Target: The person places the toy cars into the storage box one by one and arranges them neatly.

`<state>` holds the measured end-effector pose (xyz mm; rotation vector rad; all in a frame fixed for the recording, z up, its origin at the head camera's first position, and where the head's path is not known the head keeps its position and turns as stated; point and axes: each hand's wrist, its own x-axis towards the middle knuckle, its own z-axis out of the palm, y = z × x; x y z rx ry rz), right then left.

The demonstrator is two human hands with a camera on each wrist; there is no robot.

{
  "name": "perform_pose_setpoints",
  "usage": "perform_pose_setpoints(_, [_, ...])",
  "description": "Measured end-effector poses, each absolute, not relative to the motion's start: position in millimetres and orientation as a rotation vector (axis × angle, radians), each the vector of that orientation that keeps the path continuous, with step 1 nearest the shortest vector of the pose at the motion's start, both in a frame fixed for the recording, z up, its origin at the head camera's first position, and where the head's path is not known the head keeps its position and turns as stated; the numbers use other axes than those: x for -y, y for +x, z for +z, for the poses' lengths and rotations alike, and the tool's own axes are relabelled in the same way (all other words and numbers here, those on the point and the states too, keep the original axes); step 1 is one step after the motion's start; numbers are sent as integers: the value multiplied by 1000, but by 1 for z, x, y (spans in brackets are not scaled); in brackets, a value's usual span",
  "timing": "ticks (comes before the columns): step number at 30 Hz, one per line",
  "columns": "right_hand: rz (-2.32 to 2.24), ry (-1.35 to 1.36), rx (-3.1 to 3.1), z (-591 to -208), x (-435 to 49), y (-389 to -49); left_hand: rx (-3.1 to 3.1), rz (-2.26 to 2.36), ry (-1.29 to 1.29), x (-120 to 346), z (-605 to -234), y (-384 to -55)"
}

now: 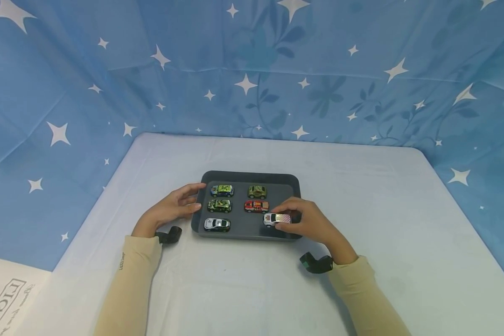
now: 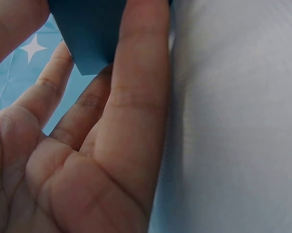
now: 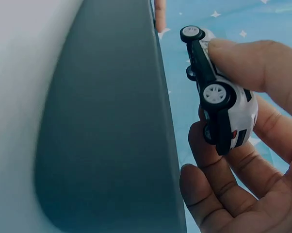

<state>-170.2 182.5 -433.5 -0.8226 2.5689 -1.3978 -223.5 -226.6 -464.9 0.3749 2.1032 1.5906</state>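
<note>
A dark grey tray (image 1: 245, 235) lies on the white table with several toy cars in it. My right hand (image 1: 306, 219) pinches a white toy car (image 1: 277, 219) between thumb and fingers over the tray's right front part; in the right wrist view the car (image 3: 216, 92) shows its wheels and dark underside. My left hand (image 1: 174, 205) touches the tray's left rim with fairly straight fingers. In the tray sit a yellow-green and blue car (image 1: 222, 190), a green camouflage car (image 1: 220, 206), a silver-white car (image 1: 217, 225), an olive car (image 1: 257, 192) and a red-orange car (image 1: 256, 206).
The white table (image 1: 243, 289) reaches to a blue star-patterned curtain (image 1: 252, 60) at the back and sides. A pale printed sheet (image 1: 8, 298) lies at the lower left. Small dark wrist cameras (image 1: 317, 263) sit at both wrists.
</note>
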Motion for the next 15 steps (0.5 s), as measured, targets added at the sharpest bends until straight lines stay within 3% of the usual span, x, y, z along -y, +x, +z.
perform_pose_setpoints(15, [-1334,-806,-2612,-436,-158,-172,-2115,1583,406,227,-465,-223])
